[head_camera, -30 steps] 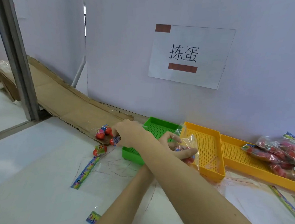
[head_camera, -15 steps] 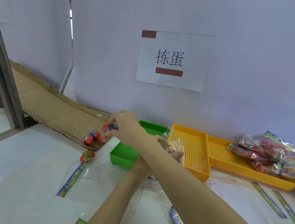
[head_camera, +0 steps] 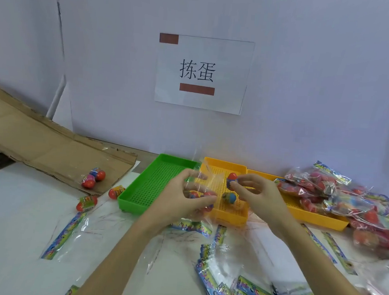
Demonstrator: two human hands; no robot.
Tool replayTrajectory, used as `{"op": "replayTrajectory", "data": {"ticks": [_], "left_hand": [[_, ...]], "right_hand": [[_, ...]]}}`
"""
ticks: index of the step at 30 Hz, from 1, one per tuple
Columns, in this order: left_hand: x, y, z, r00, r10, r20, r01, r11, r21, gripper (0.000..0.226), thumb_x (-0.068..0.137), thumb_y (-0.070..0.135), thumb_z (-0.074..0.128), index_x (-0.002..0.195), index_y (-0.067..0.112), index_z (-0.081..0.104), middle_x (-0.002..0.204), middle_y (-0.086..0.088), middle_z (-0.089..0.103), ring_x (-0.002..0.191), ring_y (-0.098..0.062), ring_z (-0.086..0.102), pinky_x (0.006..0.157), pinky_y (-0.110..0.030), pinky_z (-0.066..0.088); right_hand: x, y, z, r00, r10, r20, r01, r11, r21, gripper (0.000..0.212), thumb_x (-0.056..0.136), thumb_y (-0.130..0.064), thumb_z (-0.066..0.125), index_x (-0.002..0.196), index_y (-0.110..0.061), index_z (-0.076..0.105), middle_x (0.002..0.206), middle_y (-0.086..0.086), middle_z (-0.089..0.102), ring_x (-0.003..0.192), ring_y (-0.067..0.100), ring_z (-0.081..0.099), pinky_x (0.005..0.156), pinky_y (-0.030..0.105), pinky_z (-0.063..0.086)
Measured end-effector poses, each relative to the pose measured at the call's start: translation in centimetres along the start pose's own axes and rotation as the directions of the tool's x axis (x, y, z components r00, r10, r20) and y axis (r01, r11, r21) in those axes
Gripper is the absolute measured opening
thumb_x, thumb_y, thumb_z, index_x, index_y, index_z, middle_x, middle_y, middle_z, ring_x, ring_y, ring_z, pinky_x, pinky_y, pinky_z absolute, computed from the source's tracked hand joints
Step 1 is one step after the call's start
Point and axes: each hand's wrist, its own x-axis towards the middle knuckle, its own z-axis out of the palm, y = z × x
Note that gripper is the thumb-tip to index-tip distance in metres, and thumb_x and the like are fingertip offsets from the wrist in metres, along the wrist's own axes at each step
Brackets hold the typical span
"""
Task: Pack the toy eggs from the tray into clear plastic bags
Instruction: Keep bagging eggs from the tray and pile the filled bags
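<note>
- Head view: left hand [head_camera: 180, 193] grips clear bag [head_camera: 205, 183] over yellow tray [head_camera: 229, 217].
- Right hand [head_camera: 258, 195] pinches toy egg [head_camera: 232, 177] at bag mouth.

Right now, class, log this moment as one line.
left hand: holds clear bag | right hand: pinches toy egg | stage: egg at bag mouth

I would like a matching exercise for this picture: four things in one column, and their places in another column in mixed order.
Things:
1. clear bag
2. toy egg
3. green tray
4. filled bags

Places:
A. piled at the far right
B. pinched in the right hand
C. left of the yellow tray
D. held by the left hand

Pairs: 1-D, 2-B, 3-C, 4-A
</note>
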Motion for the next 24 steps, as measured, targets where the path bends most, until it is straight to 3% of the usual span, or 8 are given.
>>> {"op": "replayTrajectory", "data": {"ticks": [2, 5, 8, 11, 13, 17, 20, 24], "left_hand": [[-0.4, 0.5, 0.2, 0.998, 0.053, 0.035, -0.054, 0.999, 0.008, 0.051, 0.085, 0.022, 0.088, 0.127, 0.022, 0.058, 0.112, -0.004, 0.08, 0.089, -0.03, 0.079, 0.076, -0.053, 0.066], [-0.6, 0.7, 0.7, 0.991, 0.117, 0.063, -0.122, 0.988, 0.093, 0.057, 0.078, 0.043, 0.091, 0.123, 0.027, 0.06, 0.109, 0.0, 0.08, 0.084, -0.03, 0.078, 0.065, -0.042, 0.065], [-0.5, 0.4, 1.4, 0.991, 0.109, 0.072, -0.119, 0.981, 0.151, 0.057, 0.078, 0.057, 0.087, 0.121, 0.029, 0.061, 0.107, 0.006, 0.079, 0.061, -0.018, 0.071, 0.051, -0.031, 0.057], [-0.4, 0.1, 2.0, 0.98, 0.153, 0.13, -0.175, 0.968, 0.177, 0.033, 0.097, 0.042, 0.07, 0.123, 0.024, 0.059, 0.108, 0.006, 0.08, 0.063, -0.013, 0.067, 0.054, -0.035, 0.06], [-0.5, 0.0, 2.3, 0.972, 0.174, 0.156, -0.2, 0.965, 0.169, 0.023, 0.102, 0.029, 0.066, 0.122, 0.02, 0.06, 0.106, 0.003, 0.08, 0.071, -0.015, 0.071, 0.058, -0.039, 0.062], [-0.8, 0.2, 2.7, 0.961, 0.216, 0.173, -0.246, 0.954, 0.174, 0.034, 0.093, 0.037, 0.072, 0.122, 0.022, 0.063, 0.102, 0.002, 0.079, 0.072, -0.016, 0.073, 0.06, -0.036, 0.061], [-0.9, 0.2, 2.8, 0.954, 0.247, 0.172, -0.274, 0.949, 0.154, 0.039, 0.091, 0.035, 0.075, 0.125, 0.021, 0.061, 0.104, 0.0, 0.079, 0.076, -0.017, 0.074, 0.061, -0.037, 0.061], [-0.8, 0.1, 2.8, 0.951, 0.268, 0.153, -0.293, 0.941, 0.17, 0.041, 0.09, 0.035, 0.075, 0.125, 0.019, 0.06, 0.106, 0.001, 0.08, 0.083, -0.03, 0.075, 0.065, -0.046, 0.064]], "right_hand": [[-1.5, 0.6, -0.5, 1.0, -0.003, -0.02, 0.006, 0.991, 0.132, 0.019, 0.089, -0.035, 0.078, 0.105, -0.025, 0.077, 0.101, -0.012, 0.079, 0.098, 0.003, 0.073, 0.076, 0.021, 0.059], [-3.1, 0.3, -1.1, 0.993, -0.007, -0.117, 0.04, 0.96, 0.277, 0.018, 0.089, -0.032, 0.078, 0.106, -0.023, 0.078, 0.1, -0.008, 0.079, 0.095, 0.008, 0.074, 0.078, 0.026, 0.058], [-4.1, -0.4, -1.6, 0.988, -0.045, -0.145, 0.097, 0.921, 0.378, 0.017, 0.095, -0.023, 0.073, 0.112, -0.02, 0.077, 0.103, -0.002, 0.079, 0.098, 0.014, 0.075, 0.077, 0.022, 0.059], [-4.9, -1.1, -1.8, 0.989, -0.083, -0.123, 0.134, 0.854, 0.502, 0.02, 0.093, -0.009, 0.074, 0.113, -0.011, 0.074, 0.107, 0.005, 0.079, 0.1, 0.022, 0.077, 0.085, 0.024, 0.06], [-5.3, -1.6, -1.7, 0.981, -0.159, -0.111, 0.193, 0.854, 0.483, 0.023, 0.091, -0.006, 0.075, 0.113, -0.009, 0.071, 0.109, 0.005, 0.078, 0.101, 0.024, 0.077, 0.085, 0.03, 0.062], [-5.9, -2.1, -1.5, 0.943, -0.327, -0.059, 0.332, 0.913, 0.236, 0.027, 0.091, -0.013, 0.075, 0.116, -0.018, 0.067, 0.111, -0.004, 0.074, 0.091, 0.019, 0.077, 0.069, 0.032, 0.062], [-6.0, -2.0, -1.5, 0.938, -0.346, -0.03, 0.347, 0.932, 0.104, 0.028, 0.093, -0.012, 0.074, 0.119, -0.023, 0.068, 0.11, -0.009, 0.072, 0.084, 0.018, 0.077, 0.07, 0.038, 0.062], [-6.0, -1.9, -1.7, 0.95, -0.311, -0.012, 0.31, 0.942, 0.128, 0.029, 0.094, -0.014, 0.074, 0.119, -0.027, 0.066, 0.107, -0.008, 0.074, 0.078, 0.02, 0.077, 0.061, 0.023, 0.054]]}}
